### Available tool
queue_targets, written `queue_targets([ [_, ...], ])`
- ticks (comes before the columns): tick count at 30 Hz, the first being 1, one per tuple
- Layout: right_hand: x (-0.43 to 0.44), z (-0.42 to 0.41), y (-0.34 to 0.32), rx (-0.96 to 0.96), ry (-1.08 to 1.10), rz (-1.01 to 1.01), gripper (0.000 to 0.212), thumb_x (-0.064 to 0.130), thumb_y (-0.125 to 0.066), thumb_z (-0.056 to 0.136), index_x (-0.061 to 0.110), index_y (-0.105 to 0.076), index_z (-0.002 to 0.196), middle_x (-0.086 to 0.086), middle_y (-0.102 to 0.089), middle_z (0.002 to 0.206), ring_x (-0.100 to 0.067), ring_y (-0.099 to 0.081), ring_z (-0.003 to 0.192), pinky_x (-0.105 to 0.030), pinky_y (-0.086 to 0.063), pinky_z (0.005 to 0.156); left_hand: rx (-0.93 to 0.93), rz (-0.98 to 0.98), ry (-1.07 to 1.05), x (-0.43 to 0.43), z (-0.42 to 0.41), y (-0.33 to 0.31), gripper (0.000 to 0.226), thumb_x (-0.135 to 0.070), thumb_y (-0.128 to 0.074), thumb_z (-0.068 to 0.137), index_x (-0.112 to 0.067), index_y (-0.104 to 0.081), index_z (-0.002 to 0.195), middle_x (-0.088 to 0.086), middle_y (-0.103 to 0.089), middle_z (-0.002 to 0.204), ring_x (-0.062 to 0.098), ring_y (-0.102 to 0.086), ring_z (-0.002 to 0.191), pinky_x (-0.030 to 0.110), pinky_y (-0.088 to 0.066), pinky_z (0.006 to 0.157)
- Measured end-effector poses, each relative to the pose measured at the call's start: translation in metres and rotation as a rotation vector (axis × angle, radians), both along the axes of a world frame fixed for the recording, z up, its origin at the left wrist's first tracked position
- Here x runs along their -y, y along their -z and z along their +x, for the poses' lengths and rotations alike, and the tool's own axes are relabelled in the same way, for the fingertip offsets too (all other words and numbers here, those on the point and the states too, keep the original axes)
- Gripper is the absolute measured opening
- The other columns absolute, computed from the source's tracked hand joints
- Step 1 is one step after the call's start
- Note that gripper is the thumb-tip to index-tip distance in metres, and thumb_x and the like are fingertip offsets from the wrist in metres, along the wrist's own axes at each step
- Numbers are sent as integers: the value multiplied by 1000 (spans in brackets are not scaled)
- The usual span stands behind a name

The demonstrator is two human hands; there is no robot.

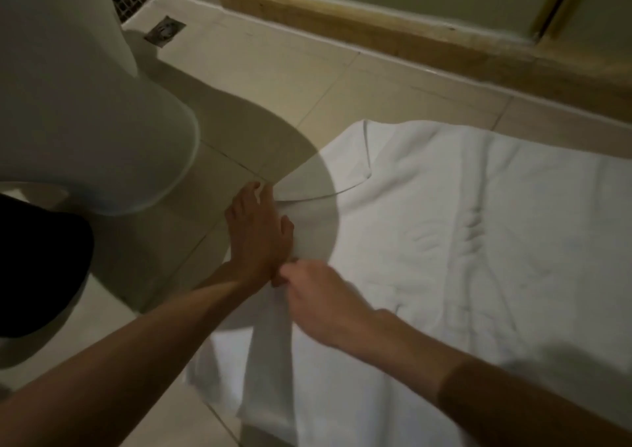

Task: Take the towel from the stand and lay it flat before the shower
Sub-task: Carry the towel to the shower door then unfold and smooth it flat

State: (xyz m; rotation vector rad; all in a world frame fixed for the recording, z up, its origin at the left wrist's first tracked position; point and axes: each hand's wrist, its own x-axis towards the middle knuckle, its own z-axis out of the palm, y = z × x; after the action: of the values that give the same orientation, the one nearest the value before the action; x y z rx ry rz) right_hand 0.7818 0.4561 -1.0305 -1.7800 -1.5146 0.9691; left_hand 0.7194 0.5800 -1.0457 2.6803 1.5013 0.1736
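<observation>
Beside the toilet (102,122), the left hand (260,231) lies flat with straight fingers, pressing the left edge of the white towel (461,241) onto the tiled floor (290,81). Just right of it, the right hand (318,296) pinches a raised fold of the same cloth. The towel lies mostly spread out below the shower sill (376,36). It looks soft, light and limp, so it will likely bunch if pushed and is best taken by its hem or corners and drawn outward to flatten the creases.

Soft white terry towel (444,224), glossy tiles (342,81)
</observation>
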Motion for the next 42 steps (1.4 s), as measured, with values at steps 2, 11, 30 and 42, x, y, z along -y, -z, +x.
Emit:
queue_targets([
  [2, 6, 30, 1, 112, 138, 53, 31, 8, -42, 81, 18, -63, 101, -12, -63, 104, -34, -58, 99, -45, -49, 86, -1, -65, 71, 13, 9, 2, 60, -21, -56, 88, -1, -35, 140, 25, -32, 144, 39, -31, 131, 46, -19, 106],
  [11, 69, 191, 30, 614, 381, -245, 54, 38, -24, 100, 13, -21, 148, -9, -9, 160, -24, -4, 146, -43, 0, 117, -228, -399, 220, 59, 22, 25, 68, -58, -16, 95, -33, 19, 147, 8, 36, 152, 30, 31, 139, 56, 18, 110],
  [30, 160, 239, 60, 913, 406, -377, 69, 56, 1, 90, 24, -2, 151, -5, 2, 160, -24, 1, 147, -46, -1, 118, -224, -297, 260, 57, 28, 37, 70, -71, 2, 81, -44, 28, 140, 3, 36, 152, 26, 36, 137, 56, 23, 108],
  [42, 215, 254, 60, 885, 481, -440, 67, 57, -3, 92, 25, 0, 151, -5, 3, 160, -23, 4, 146, -45, 1, 118, -198, -247, 419, 73, 70, 41, 75, -74, 6, 80, -39, 21, 145, 10, 26, 155, 31, 33, 137, 48, 34, 96],
])
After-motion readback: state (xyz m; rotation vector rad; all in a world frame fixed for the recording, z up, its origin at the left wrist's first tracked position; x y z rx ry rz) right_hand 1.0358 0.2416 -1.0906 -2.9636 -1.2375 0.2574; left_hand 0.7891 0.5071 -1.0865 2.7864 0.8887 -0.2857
